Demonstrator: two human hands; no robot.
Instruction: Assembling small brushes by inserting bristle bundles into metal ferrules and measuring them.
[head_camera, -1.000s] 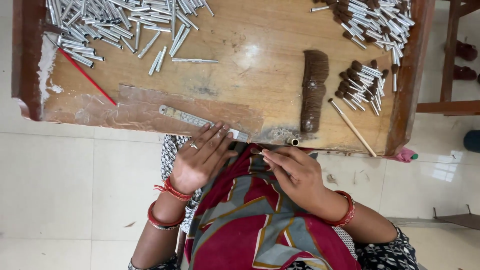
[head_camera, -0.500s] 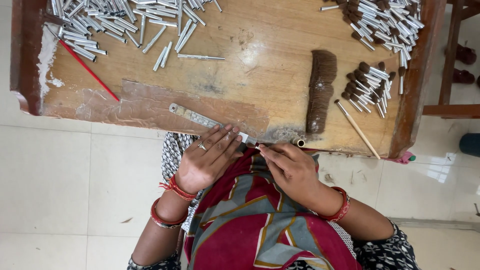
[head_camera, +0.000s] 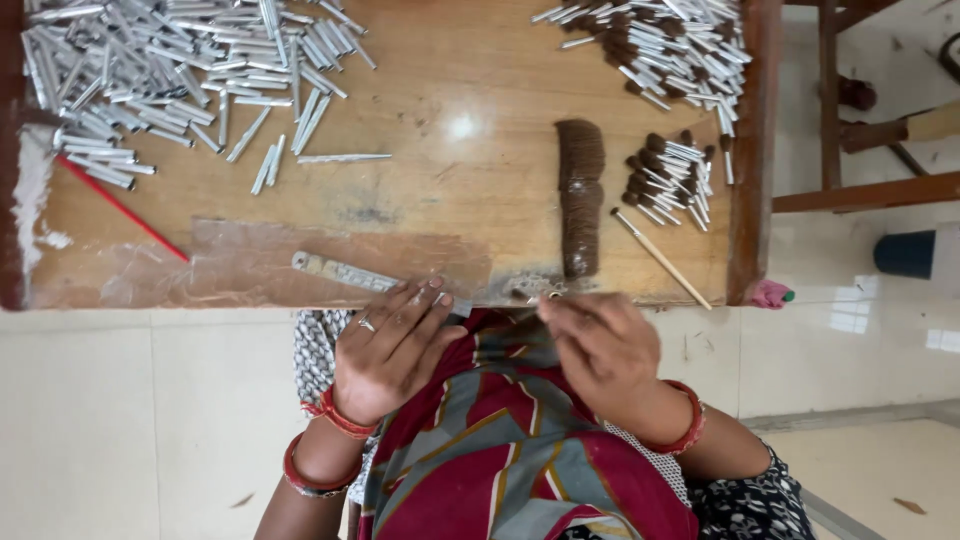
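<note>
two hands work at the near edge of a wooden surface (head_camera: 470, 90). the left hand (head_camera: 385, 350) lies flat with fingers spread, its fingertips resting on the near end of one flat metal strip (head_camera: 345, 270) that lies along the edge; its grip is open and closes on nothing. the right hand (head_camera: 600, 350) sits just beside it, fingers curled, and a small silver tube (head_camera: 550, 295) shows at its fingertips by the edge; whether the grip is pinched on the tube cannot be told.

on the surface lie three groups of small tubes, too many to count: a wide heap of plain silver tubes (head_camera: 150, 80) at the far left, a heap of brown-tipped tubes (head_camera: 660, 45) at the far right, and a smaller cluster of brown-tipped tubes (head_camera: 670, 175) nearer. between them lies one dark brown bundle of bristles (head_camera: 580, 195). one red stick (head_camera: 120, 205) lies at the left, one pale wooden stick (head_camera: 660, 258) at the right. one blue container (head_camera: 900, 253) stands on the floor; its contents are not visible.
</note>
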